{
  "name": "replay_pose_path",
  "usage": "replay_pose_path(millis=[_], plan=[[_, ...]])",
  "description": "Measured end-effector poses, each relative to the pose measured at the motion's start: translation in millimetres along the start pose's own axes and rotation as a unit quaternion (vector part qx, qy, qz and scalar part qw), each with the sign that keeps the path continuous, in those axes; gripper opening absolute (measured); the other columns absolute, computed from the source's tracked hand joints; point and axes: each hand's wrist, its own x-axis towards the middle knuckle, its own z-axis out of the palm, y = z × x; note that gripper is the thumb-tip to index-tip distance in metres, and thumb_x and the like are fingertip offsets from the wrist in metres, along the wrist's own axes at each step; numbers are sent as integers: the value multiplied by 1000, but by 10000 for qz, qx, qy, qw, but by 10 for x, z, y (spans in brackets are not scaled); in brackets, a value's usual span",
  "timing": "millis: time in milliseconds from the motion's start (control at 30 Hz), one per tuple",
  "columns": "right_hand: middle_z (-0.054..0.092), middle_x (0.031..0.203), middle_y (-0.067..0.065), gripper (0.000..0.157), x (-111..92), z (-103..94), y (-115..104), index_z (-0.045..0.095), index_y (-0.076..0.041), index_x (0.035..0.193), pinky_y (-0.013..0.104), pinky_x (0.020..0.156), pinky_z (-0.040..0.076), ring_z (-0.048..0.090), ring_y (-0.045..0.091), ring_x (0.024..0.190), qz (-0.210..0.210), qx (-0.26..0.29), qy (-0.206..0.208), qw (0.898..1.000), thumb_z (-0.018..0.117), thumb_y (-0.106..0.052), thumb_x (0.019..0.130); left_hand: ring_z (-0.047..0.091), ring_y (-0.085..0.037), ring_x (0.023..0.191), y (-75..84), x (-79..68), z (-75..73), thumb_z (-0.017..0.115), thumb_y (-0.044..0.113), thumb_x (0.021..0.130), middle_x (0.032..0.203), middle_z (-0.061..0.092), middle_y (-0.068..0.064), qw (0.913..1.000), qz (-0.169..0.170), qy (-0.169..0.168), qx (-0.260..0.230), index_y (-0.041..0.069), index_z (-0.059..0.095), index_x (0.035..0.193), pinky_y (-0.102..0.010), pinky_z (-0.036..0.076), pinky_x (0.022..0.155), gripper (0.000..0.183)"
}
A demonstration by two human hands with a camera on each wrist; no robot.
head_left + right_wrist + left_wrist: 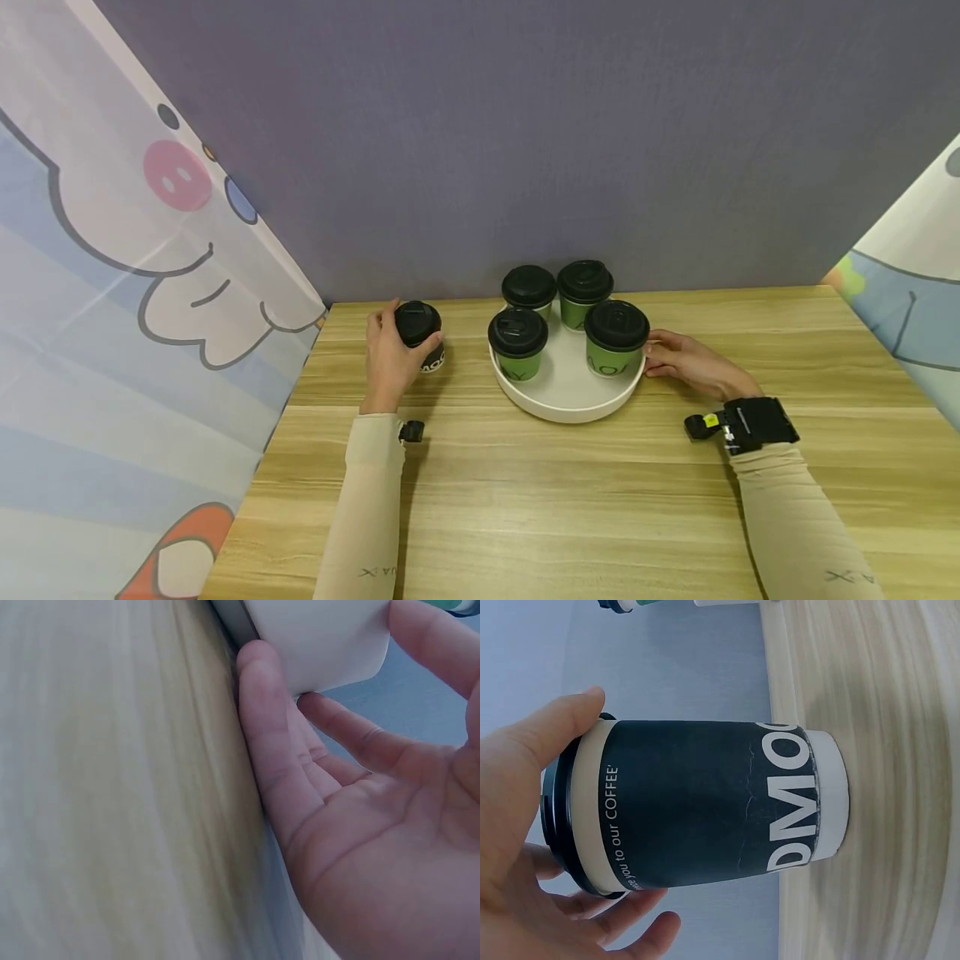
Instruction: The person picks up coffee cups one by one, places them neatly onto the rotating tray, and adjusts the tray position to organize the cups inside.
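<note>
My left hand (pixel 395 354) grips a black paper coffee cup (pixel 690 802) near its black lid, thumb on one side and fingers on the other. The cup is upright at the left of the table, its base at or close to the wood; whether it touches is hard to tell. Right of it stands a round white tray (pixel 567 402) bearing several green coffee cups with black lids, among them a front-left cup (pixel 519 367) and a front-right cup (pixel 609 358). At the tray's right side, my right hand (pixel 693 364) holds the outer wall between thumb and fingers.
The wooden table (pixel 555 500) meets a grey upright panel (pixel 525 142) right behind the tray. Cartoon-printed cloth (pixel 150 333) hangs along the left side, with more printed cloth (pixel 922 292) at the right.
</note>
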Motion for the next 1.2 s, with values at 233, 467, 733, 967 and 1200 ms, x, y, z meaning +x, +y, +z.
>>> replay_pose_path(millis=[233, 467, 733, 967, 1200], plan=[[57, 120, -9, 60, 0, 9, 15, 21, 12, 151, 23, 93, 56, 63, 5, 102, -165, 121, -84, 9998, 53, -16, 108, 50, -42, 129, 28, 0, -20, 81, 53, 84, 146, 41, -22, 10000, -8, -28, 4, 16, 37, 159, -61, 46, 106, 95], [59, 118, -5, 67, -8, -6, 26, 14, 13, 154, 23, 92, 56, 63, 4, 103, -161, 262, -172, 9994, 56, -9, 105, 51, -41, 128, 133, -21, -79, 81, 55, 82, 145, 42, -19, 9999, 105, 10, -4, 17, 39, 157, -60, 46, 106, 94], [57, 112, 0, 59, -23, -5, 30, 26, 3, 148, 25, 94, 57, 62, 5, 102, -161, 288, -198, 9993, 61, -3, 101, 53, -39, 124, 266, -63, -181, 84, 52, 80, 141, 44, -17, 9991, 412, -23, -122, 14, 44, 153, -60, 47, 105, 92], [55, 114, 3, 62, -25, -1, 20, 25, 4, 150, 26, 94, 57, 61, 4, 102, -122, 222, -149, 9996, 62, -5, 101, 57, -39, 120, 374, -103, -263, 85, 58, 76, 136, 48, -15, 9982, 598, -27, -25, 10, 49, 145, -58, 50, 101, 91], [54, 116, 4, 64, -22, 4, 24, 23, 6, 151, 25, 94, 57, 62, 5, 102, -117, 177, -127, 9997, 62, -5, 101, 60, -36, 112, 445, -120, -314, 86, 65, 70, 131, 51, -14, 9967, 770, -78, 229, 11, 53, 137, -55, 52, 95, 92]])
